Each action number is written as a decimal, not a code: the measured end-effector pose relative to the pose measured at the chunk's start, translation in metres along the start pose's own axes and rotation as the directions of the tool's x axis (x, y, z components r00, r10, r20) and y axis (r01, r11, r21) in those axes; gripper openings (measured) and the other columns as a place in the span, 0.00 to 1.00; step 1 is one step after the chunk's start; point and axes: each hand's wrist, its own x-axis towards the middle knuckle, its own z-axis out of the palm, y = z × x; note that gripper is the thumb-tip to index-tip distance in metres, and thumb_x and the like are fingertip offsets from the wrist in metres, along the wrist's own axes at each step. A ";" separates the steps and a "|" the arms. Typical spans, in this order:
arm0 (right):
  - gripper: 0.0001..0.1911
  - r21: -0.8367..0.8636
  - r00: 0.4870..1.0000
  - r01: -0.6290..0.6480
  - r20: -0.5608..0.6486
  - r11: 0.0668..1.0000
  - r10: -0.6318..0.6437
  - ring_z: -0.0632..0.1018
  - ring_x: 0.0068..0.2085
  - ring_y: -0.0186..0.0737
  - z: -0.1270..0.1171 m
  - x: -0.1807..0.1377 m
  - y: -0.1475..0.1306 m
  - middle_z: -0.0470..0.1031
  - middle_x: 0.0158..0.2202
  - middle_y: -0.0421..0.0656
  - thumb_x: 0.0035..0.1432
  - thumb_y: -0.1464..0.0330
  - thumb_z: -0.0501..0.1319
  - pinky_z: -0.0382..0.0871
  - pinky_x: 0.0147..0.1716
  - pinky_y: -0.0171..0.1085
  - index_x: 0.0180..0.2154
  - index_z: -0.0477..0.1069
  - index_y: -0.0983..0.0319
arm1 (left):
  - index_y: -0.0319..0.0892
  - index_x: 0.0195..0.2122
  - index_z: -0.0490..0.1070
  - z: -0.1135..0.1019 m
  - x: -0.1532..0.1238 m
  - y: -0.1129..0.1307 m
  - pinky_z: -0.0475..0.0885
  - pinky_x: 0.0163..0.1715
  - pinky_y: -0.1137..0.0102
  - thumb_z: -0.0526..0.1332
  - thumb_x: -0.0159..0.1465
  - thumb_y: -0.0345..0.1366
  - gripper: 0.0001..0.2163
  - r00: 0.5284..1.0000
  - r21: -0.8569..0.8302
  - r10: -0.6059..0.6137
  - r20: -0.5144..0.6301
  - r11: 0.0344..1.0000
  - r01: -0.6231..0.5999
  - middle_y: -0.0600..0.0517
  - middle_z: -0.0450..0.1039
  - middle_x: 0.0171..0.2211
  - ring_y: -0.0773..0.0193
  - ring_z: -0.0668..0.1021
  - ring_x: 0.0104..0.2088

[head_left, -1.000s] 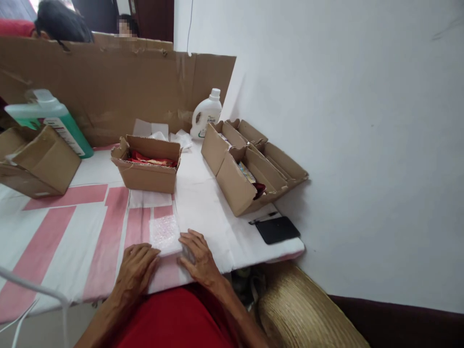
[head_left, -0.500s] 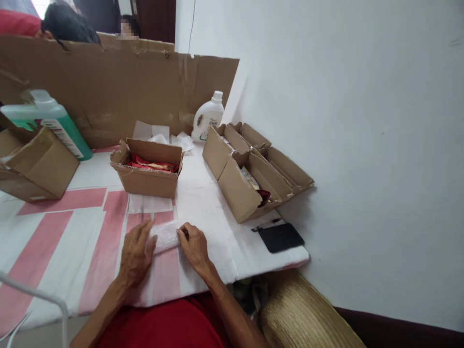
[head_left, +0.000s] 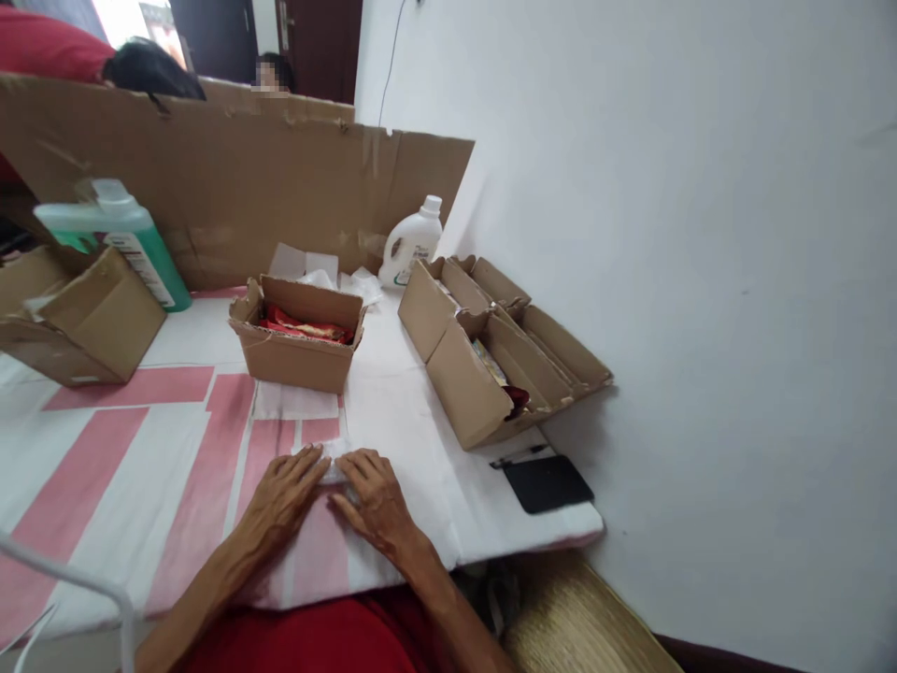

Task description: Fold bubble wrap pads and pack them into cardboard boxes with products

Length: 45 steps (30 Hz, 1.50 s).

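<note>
A small clear plastic packet [head_left: 334, 475] lies on the striped cloth near the table's front, mostly covered by my hands. From its left side, my left hand [head_left: 286, 494] rests with flat, stretched fingers on the packet's edge. My right hand [head_left: 377, 495] lies over the packet's right part, its fingers extended and the thumb apart. Both hands touch the packet from above. What is inside the packet cannot be made out. Just beyond my hands stands a cardboard box [head_left: 298, 363] with red packets [head_left: 301, 325] in it.
Divided cardboard boxes [head_left: 462, 397] stand at the right, near a black flat pad [head_left: 548, 483] and a pen [head_left: 519, 456]. Behind are a white jug [head_left: 413, 245], a green bottle [head_left: 158, 262] and a cardboard screen [head_left: 280, 187]. Another open box [head_left: 105, 327] stands left. People sit beyond the screen.
My right hand has gone from pinching the packet's right end to lying flat over it. My left hand has flattened and moved right, closer to the right hand. The view has shifted slightly.
</note>
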 end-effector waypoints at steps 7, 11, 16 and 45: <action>0.08 -0.126 0.987 0.126 -0.085 0.984 -0.138 0.73 0.36 0.44 -0.061 0.042 -0.008 0.76 0.32 0.43 0.65 0.75 0.57 0.66 0.35 0.42 0.37 0.73 0.59 | 0.46 0.63 0.66 -0.069 0.054 -0.014 0.73 0.52 0.61 0.55 0.71 0.41 0.20 0.984 -0.134 -0.085 -0.154 0.989 0.065 0.43 0.75 0.57 0.56 0.78 0.55; 0.09 -0.144 0.946 0.079 -0.300 0.986 -0.119 0.75 0.40 0.45 -0.137 0.108 -0.006 0.75 0.36 0.44 0.69 0.70 0.55 0.69 0.42 0.43 0.41 0.74 0.57 | 0.46 0.69 0.55 -0.101 0.098 -0.043 0.63 0.62 0.52 0.56 0.70 0.39 0.27 0.891 0.049 -0.167 -0.422 0.977 0.206 0.40 0.60 0.69 0.47 0.63 0.68; 0.09 -0.329 0.971 0.200 -0.057 0.923 -0.231 0.75 0.44 0.46 -0.135 0.232 0.010 0.76 0.41 0.47 0.66 0.75 0.57 0.70 0.42 0.40 0.38 0.75 0.59 | 0.42 0.62 0.67 -0.095 0.120 -0.080 0.57 0.63 0.46 0.57 0.68 0.36 0.21 0.879 0.197 -0.113 -0.463 0.954 0.226 0.40 0.74 0.57 0.43 0.70 0.62; 0.39 0.734 0.742 -0.394 -0.100 0.553 0.662 0.75 0.59 0.58 -0.024 0.112 0.067 0.73 0.61 0.53 0.57 0.43 0.62 0.72 0.56 0.50 0.62 0.68 0.59 | 0.45 0.68 0.61 -0.011 0.091 -0.088 0.72 0.61 0.53 0.46 0.73 0.50 0.26 0.658 -0.731 -0.725 -0.203 0.560 0.391 0.42 0.70 0.62 0.53 0.68 0.66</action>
